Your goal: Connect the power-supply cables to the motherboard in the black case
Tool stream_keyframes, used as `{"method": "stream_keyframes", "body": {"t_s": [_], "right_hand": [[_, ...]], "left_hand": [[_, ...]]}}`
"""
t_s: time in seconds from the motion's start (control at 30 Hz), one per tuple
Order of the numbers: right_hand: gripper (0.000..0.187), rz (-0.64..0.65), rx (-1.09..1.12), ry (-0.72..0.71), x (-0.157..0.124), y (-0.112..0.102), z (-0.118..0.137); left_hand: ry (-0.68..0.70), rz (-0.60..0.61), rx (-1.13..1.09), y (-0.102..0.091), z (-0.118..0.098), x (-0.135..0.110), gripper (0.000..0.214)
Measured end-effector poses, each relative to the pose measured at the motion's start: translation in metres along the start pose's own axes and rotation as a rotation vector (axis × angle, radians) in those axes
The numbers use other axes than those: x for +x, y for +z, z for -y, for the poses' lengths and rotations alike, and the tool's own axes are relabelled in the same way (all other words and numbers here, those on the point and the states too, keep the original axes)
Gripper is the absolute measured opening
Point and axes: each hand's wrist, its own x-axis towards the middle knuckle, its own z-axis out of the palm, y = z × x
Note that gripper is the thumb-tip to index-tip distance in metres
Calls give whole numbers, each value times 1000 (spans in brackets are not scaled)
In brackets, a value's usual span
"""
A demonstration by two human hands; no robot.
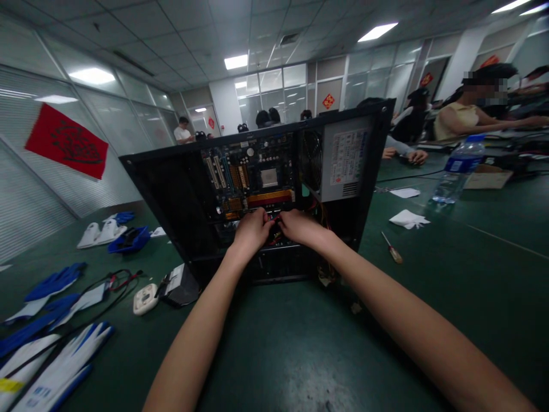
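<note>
An open black computer case (156,189) stands on the green table, its inside facing me. At its upper middle sits a motherboard (269,177) with expansion slots and red and yellow memory slots (270,198). A grey power supply (347,160) fills the upper right corner. Low inside the case, my left hand (252,228) and my right hand (300,225) meet with fingers closed. Between their fingertips shows a small red and dark piece of cable (274,218); its ends are hidden. Loose wires (325,217) hang beneath the power supply.
At left lie blue and white work gloves (64,366), a blue tray (131,239), a white round-cornered object (145,299) and a dark box-like part (180,285). At right are a screwdriver (392,249), tissue (408,219) and a water bottle (457,171). Other people sit beyond.
</note>
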Motion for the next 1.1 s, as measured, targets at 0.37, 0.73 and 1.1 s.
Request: {"method": "stream_keyframes", "body": {"t_s": [0.37, 0.73, 1.1], "right_hand": [[36, 32, -9, -39, 0, -1, 3], [30, -43, 51, -298, -8, -13, 10], [30, 18, 78, -266, -7, -14, 10]], "left_hand": [[-55, 22, 170, -9, -13, -9, 22], [-54, 42, 248, -12, -17, -10, 25], [93, 37, 121, -3, -1, -3, 17]]}}
